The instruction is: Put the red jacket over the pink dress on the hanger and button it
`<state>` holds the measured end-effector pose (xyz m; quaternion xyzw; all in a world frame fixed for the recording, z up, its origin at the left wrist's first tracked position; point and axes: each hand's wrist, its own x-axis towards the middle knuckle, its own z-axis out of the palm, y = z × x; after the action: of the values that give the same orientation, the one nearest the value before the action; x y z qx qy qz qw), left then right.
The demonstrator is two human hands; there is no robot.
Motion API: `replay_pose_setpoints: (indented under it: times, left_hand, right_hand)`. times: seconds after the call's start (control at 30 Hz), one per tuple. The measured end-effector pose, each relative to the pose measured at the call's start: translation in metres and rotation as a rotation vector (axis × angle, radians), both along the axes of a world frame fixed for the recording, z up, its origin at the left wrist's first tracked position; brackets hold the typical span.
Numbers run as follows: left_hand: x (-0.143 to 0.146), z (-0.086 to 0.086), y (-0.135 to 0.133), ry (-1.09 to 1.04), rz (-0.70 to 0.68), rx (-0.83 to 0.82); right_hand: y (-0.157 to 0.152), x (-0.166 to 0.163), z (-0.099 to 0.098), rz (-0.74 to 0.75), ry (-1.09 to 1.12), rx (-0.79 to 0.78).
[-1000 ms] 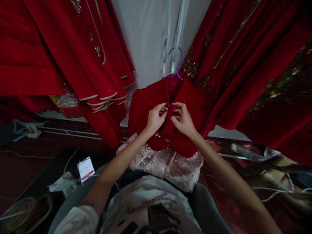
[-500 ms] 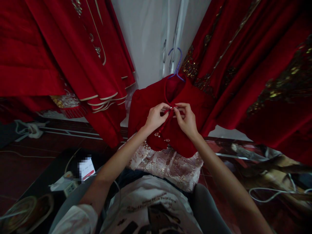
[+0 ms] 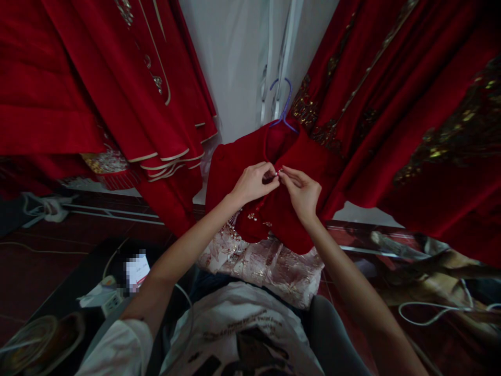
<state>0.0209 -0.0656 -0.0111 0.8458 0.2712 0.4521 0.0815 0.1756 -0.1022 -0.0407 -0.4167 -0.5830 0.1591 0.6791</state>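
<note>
A red jacket point(image 3: 235, 164) on a purple hanger point(image 3: 289, 99) lies before me, its collar toward the hanger. Below the collar, at the front opening, my left hand point(image 3: 256, 181) pinches one side of a small shiny button fastening point(image 3: 278, 173). From the other side my right hand point(image 3: 303, 190) pinches it too, thumb and forefinger pressed together. The fingertips of both hands almost meet there and partly hide the fastening. Lower on the front sit jewelled ornaments point(image 3: 252, 216). Pale brocade fabric point(image 3: 270, 266) with metallic patterns is under the jacket's hem, over my lap.
Red embroidered garments hang at the left point(image 3: 156, 104) and right point(image 3: 391, 130). A metal rack rail point(image 3: 117, 213) runs low behind them. At lower left a dark surface holds a power strip point(image 3: 111, 303) and a lidded cup point(image 3: 35, 339). A white cord point(image 3: 422, 313) lies at right.
A red strand with a beaded end that hung from my left fingers no longer hangs across the jacket front. My right hand has shifted slightly right; both still pinch at the same spot.
</note>
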Motion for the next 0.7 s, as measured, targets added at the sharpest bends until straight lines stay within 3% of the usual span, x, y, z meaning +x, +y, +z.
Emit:
replay_pose_setpoints:
  times: [0.7]
  left_hand:
    - [-0.002, -0.003, 0.006, 0.096, -0.041, 0.008]
  right_hand:
    - [0.005, 0.011, 0.0, 0.153, -0.003, -0.122]
